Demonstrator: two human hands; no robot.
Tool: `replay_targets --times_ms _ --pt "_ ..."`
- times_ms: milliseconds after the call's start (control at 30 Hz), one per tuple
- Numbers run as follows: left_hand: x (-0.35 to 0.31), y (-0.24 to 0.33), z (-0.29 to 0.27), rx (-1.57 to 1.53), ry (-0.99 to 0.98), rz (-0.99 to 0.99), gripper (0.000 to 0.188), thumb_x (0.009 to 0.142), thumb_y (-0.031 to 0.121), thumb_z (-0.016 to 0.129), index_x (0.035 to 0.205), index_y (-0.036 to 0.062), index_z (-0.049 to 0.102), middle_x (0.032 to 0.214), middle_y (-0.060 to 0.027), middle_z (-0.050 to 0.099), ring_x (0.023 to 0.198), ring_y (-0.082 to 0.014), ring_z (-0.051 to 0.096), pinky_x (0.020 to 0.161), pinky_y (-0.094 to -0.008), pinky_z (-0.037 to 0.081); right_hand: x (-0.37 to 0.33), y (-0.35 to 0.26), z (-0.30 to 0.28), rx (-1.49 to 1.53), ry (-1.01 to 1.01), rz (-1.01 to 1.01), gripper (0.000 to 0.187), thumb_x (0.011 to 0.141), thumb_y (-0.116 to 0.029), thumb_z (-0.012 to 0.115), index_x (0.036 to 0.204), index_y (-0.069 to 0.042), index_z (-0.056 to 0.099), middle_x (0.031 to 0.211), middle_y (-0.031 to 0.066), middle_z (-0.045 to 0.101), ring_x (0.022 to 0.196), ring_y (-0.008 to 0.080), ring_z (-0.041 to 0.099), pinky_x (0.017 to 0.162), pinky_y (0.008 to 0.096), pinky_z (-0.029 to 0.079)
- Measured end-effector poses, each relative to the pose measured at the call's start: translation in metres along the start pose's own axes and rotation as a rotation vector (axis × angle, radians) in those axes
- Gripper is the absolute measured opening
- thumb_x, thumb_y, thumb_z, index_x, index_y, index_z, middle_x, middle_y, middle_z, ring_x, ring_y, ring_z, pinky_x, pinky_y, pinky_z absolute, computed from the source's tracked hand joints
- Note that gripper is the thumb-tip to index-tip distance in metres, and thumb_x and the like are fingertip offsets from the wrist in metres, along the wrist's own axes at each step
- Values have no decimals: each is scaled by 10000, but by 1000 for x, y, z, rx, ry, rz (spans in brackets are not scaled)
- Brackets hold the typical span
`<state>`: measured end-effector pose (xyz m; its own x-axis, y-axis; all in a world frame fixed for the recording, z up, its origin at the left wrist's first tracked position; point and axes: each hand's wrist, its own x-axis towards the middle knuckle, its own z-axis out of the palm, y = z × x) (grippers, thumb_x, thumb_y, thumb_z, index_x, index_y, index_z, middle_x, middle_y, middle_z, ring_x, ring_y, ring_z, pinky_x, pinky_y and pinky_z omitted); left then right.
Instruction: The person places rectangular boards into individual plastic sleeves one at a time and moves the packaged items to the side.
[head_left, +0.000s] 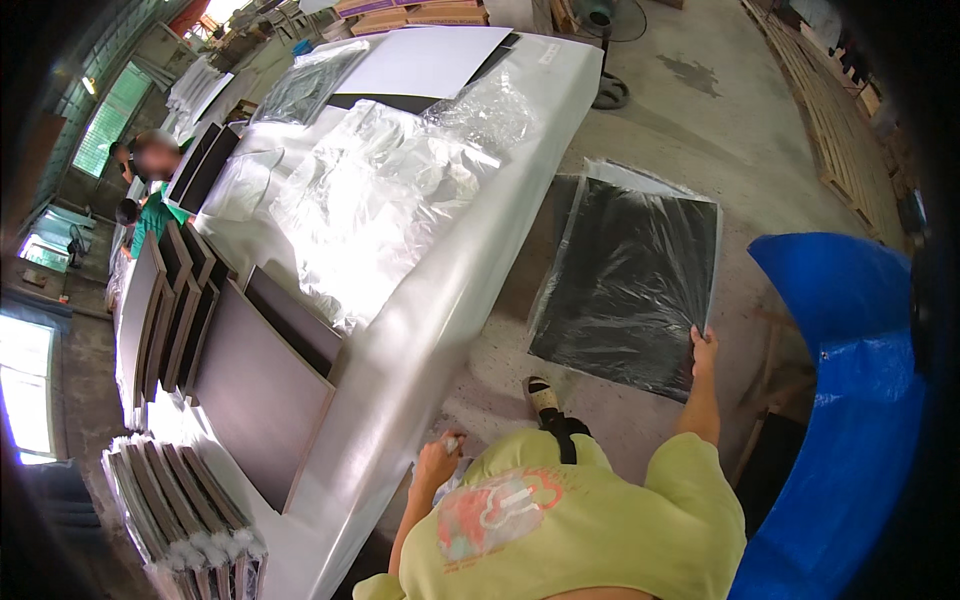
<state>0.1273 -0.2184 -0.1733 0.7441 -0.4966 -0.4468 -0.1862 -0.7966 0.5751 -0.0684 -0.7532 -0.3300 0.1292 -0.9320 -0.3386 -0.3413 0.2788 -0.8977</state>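
My right hand (704, 352) reaches out and grips the near right corner of a large black panel wrapped in clear plastic (630, 280), which stands tilted over the concrete floor to the right of the table. Closer to my body, my left hand (438, 462) is closed by the edge of the long white table (450, 300), with a small pale thing in its fingers that I cannot make out. My yellow shirt fills the lower middle of the picture.
Crumpled clear plastic sheets (370, 200) lie on the table, with dark boards (260, 390) leaning at its left and wrapped panels (180, 510) stacked below. A blue tarp (850, 420) is at my right. Another person (150, 190) stands far left. Wooden pallets (840, 110) lie beyond.
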Motion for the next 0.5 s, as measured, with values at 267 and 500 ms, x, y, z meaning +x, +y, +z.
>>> replay_targets --times_ms 267,500 --pt "-14 15 -31 -331 209 -66 255 899 234 423 926 25 567 634 -76 593 607 -160 560 576 -280 432 37 1 9 -455 138 -34 465 770 -215 638 1146 9 480 1075 136 549 961 248 525 859 328 373" --pt "-38 48 -81 -887 453 -20 420 907 407 352 990 20 495 731 -65 577 477 -61 397 427 -191 308 -16 -46 97 -803 101 -584 385 765 -170 609 1115 -43 507 1010 146 557 938 281 525 832 353 408"
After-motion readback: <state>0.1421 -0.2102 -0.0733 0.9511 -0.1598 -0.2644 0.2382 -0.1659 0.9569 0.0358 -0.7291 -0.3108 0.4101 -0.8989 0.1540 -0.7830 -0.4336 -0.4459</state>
